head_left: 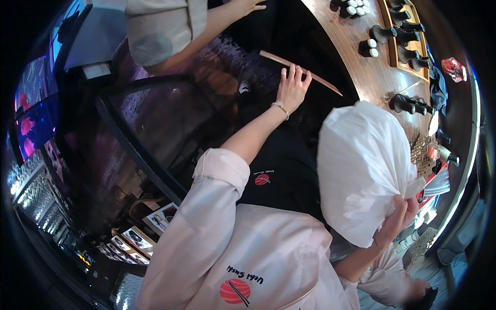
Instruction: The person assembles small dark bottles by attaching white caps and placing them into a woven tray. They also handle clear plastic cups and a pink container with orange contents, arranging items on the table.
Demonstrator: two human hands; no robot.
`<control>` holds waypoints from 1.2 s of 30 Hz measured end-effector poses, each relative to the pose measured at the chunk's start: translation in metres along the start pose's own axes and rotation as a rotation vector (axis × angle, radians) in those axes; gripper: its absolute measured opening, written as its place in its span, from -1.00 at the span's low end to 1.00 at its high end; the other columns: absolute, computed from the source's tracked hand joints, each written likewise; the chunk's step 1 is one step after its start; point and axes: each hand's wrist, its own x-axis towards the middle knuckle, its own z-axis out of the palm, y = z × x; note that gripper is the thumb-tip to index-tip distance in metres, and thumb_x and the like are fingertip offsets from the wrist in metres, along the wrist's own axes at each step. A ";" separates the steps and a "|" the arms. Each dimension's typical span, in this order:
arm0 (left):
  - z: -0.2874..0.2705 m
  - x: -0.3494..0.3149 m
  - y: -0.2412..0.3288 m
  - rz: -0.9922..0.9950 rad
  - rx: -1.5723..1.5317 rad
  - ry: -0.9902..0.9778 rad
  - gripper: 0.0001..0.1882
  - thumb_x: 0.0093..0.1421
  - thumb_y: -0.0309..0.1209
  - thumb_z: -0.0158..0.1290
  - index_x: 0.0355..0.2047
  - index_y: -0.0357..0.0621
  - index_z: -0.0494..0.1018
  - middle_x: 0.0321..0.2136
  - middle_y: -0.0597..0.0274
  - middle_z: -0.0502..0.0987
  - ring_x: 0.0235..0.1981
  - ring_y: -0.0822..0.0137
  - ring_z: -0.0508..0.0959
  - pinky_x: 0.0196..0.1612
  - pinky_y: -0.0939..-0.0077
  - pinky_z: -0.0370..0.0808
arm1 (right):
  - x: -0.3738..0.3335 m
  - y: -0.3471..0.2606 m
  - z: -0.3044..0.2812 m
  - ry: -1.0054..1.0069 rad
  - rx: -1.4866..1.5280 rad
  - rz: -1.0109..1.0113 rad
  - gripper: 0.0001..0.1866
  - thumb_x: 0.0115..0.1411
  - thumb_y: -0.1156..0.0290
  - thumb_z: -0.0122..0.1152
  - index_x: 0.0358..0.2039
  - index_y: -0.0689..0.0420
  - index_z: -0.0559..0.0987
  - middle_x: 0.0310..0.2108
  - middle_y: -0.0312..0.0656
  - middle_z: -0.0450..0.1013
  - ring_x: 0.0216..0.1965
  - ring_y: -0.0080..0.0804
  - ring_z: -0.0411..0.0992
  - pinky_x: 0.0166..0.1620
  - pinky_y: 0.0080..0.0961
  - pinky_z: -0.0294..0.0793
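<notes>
Sleeve (pixel 204 222) nearest; my left hand (pixel 293 92) hooks the wooden strip (pixel 326 85), right hand (pixel 397 219) pinches the white bag (pixel 361 165); slackening could drop it.

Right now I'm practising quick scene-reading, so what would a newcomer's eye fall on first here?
First, the big white bag right of centre, its gathered end in the right hand. Next, the left hand above centre, its fingers over a narrow wooden strip. Then, at upper right, the curving wooden counter with dark containers on it.
</notes>
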 end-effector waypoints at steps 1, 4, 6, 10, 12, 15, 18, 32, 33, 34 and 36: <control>0.002 -0.011 0.004 -0.020 0.011 0.026 -0.56 0.34 -0.36 -0.03 0.23 -0.06 0.43 0.14 -0.14 0.41 0.29 -0.09 0.29 0.29 -0.12 0.21 | 0.004 -0.001 0.015 -0.015 -0.010 0.004 -0.73 0.23 0.48 0.12 -0.11 0.36 0.56 -0.24 -0.20 0.54 -0.17 -0.55 0.45 -0.09 -0.57 0.40; 0.011 -0.057 0.021 -0.086 -0.120 -0.029 -0.47 0.34 -0.36 -0.04 0.32 -0.03 0.35 0.18 -0.13 0.40 0.29 -0.05 0.31 0.30 -0.10 0.21 | 0.028 -0.006 0.074 -0.097 0.018 0.162 -0.67 0.33 0.40 0.12 0.02 0.33 0.50 -0.12 -0.17 0.51 -0.09 -0.51 0.46 -0.04 -0.55 0.44; 0.016 -0.093 0.036 -0.084 -0.071 -0.102 -0.45 0.35 -0.36 -0.07 0.35 -0.04 0.31 0.18 -0.12 0.41 0.28 -0.05 0.32 0.32 -0.10 0.19 | 0.061 0.002 0.135 -0.327 0.066 0.199 -0.57 0.42 0.18 0.14 0.08 0.29 0.48 -0.10 -0.21 0.50 -0.11 -0.54 0.44 -0.03 -0.55 0.44; 0.013 -0.160 0.071 -0.096 -0.047 -0.087 -0.41 0.36 -0.34 -0.12 0.40 -0.07 0.22 0.17 -0.11 0.43 0.27 -0.06 0.34 0.35 -0.09 0.16 | 0.105 0.036 0.254 -0.669 0.480 0.568 -0.53 0.48 0.09 0.01 0.05 0.29 0.54 -0.08 -0.19 0.57 0.00 -0.47 0.49 0.06 -0.42 0.50; 0.008 -0.165 0.081 -0.103 -0.090 -0.172 -0.39 0.36 -0.34 -0.15 0.43 -0.09 0.18 0.16 -0.11 0.43 0.26 -0.06 0.35 0.36 -0.09 0.15 | 0.118 0.061 0.296 -0.767 0.542 0.698 -0.55 0.47 0.13 0.02 0.20 0.17 0.46 0.13 -0.09 0.45 0.14 -0.23 0.44 0.11 -0.10 0.53; -0.008 -0.159 0.085 -0.139 -0.192 -0.154 -0.28 0.36 -0.35 -0.12 0.51 -0.08 0.00 0.27 -0.06 0.31 0.36 0.02 0.25 0.47 0.02 -0.15 | 0.130 0.104 0.335 -0.661 0.351 0.928 -0.50 0.44 0.08 0.04 0.30 -0.04 0.32 0.26 0.00 0.22 0.26 0.01 0.23 0.14 0.29 0.45; -0.026 -0.153 0.080 -0.161 -0.302 -0.207 -0.26 0.35 -0.34 -0.09 0.51 -0.11 0.00 0.26 -0.07 0.30 0.35 0.02 0.24 0.47 0.02 -0.14 | 0.135 0.156 0.368 -0.553 0.434 0.942 -0.43 0.38 0.11 -0.02 0.33 0.02 0.23 0.25 0.05 0.17 0.27 0.07 0.19 0.18 0.44 0.37; -0.033 -0.170 0.105 -0.176 -0.268 -0.190 -0.09 0.29 -0.13 0.12 0.49 -0.24 -0.02 0.34 -0.19 0.23 0.41 -0.04 0.16 0.48 -0.03 -0.20 | 0.183 0.229 0.343 0.049 1.268 0.753 -0.48 0.32 0.31 -0.18 0.22 0.26 0.40 0.24 0.12 0.38 0.35 0.10 0.28 0.37 0.42 0.14; -0.033 -0.171 0.104 -0.162 -0.266 -0.181 -0.25 0.35 -0.27 -0.12 0.49 -0.26 0.02 0.33 -0.15 0.26 0.39 -0.01 0.21 0.47 0.02 -0.14 | 0.186 0.235 0.351 0.113 1.267 0.772 -0.49 0.36 0.26 -0.17 0.22 0.25 0.44 0.23 0.09 0.41 0.34 0.05 0.30 0.36 0.37 0.14; -0.033 -0.172 0.102 -0.169 -0.283 -0.270 -0.27 0.35 -0.27 -0.11 0.48 -0.27 0.03 0.33 -0.15 0.27 0.38 -0.02 0.22 0.46 0.02 -0.11 | 0.186 0.243 0.359 0.130 1.297 0.720 -0.51 0.40 0.24 -0.16 0.18 0.25 0.47 0.25 0.10 0.40 0.31 0.05 0.33 0.37 0.33 0.17; -0.033 -0.171 0.099 -0.096 -0.316 -0.231 -0.29 0.37 -0.29 -0.11 0.47 -0.28 0.05 0.31 -0.15 0.28 0.37 -0.04 0.23 0.45 0.02 -0.03 | 0.194 0.258 0.364 -0.027 1.568 0.780 -0.57 0.40 0.30 -0.11 0.16 0.23 0.51 0.18 0.06 0.47 0.19 0.07 0.43 0.27 0.22 0.37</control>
